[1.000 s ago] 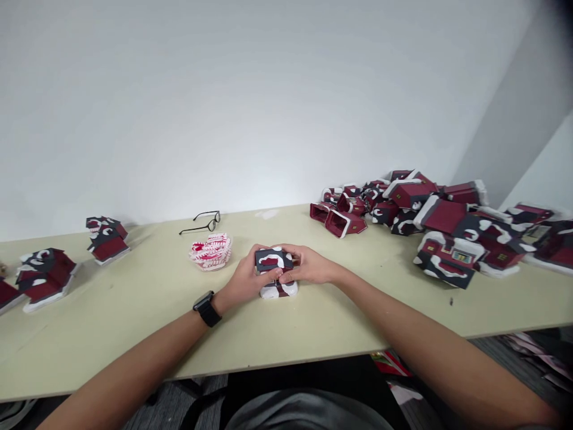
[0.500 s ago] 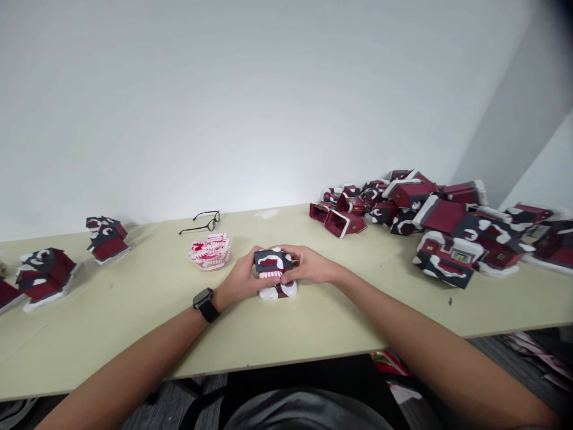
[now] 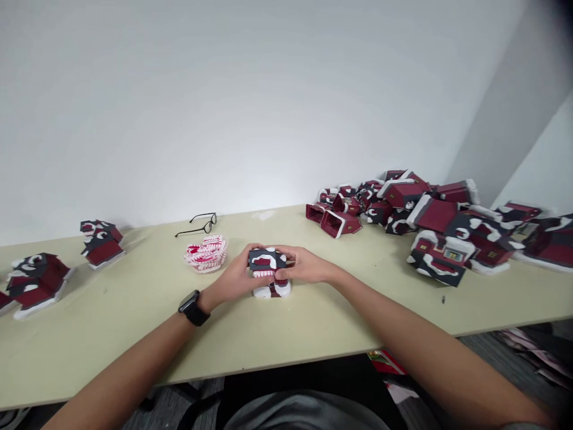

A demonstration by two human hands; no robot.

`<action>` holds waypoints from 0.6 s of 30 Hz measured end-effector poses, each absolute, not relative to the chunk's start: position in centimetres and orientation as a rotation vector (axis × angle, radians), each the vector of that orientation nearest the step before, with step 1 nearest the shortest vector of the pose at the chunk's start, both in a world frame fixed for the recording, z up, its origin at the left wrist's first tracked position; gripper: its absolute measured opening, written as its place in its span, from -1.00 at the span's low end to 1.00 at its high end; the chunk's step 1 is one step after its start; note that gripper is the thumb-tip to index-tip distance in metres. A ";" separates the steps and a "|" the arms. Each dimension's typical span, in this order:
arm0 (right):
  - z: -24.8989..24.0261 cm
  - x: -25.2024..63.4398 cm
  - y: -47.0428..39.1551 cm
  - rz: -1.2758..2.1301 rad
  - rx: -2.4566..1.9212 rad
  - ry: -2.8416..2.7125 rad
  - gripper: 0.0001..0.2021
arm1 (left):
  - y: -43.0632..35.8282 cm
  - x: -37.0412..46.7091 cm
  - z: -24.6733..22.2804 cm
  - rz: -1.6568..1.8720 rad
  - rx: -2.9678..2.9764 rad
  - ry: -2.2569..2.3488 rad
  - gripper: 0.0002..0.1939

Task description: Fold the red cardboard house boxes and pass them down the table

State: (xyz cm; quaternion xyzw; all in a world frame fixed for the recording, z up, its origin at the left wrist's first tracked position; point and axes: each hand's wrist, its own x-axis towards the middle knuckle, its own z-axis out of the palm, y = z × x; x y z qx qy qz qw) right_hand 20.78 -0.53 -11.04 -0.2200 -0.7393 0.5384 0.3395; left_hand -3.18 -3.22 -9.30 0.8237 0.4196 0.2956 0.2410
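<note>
Head view: both hands grasp one small maroon house [image 3: 267,261], left hand [image 3: 235,279] on its left side and right hand [image 3: 307,266] on its right, fingers curled round behind and thumbs meeting near the front. It stands between the fingers, its white base [image 3: 281,292] just beneath the thumbs on the table [image 3: 331,325]. One second ago the left thumb lay across the front; now it sits lower, and a red-and-white strip [image 3: 262,274] shows just above it under the dark roof edge. The house itself remains at the same place on the table, while the whole scene sits slightly further left in view. Left of the left fingers, and near them, is a clear container of striped pieces [image 3: 206,255], with glasses [image 3: 207,227] beyond. Two houses [image 3: 102,246] [image 3: 39,280] stand well left of the fingers; a heap of houses [image 3: 441,215] lies well right. These look unchanged.
</note>
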 end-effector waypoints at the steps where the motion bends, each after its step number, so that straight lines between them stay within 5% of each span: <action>1: -10.9 20.8 -0.6 1.399 -0.610 -1.920 -0.20 | -3.4 -3.3 -9.0 0.856 2.328 1.181 -0.14; 3: -10.8 20.9 -0.7 1.430 -0.713 -1.860 -0.18 | -3.7 -3.5 -8.3 0.939 2.522 1.215 -0.10; 8: -10.9 20.8 -0.5 1.535 -0.777 -1.684 -0.19 | -4.8 -3.7 -6.2 0.742 2.809 1.238 -0.58; 18: -10.7 21.0 -0.5 1.451 -0.922 -1.741 -0.23 | -7.9 -17.8 -4.9 0.653 2.912 1.765 -0.58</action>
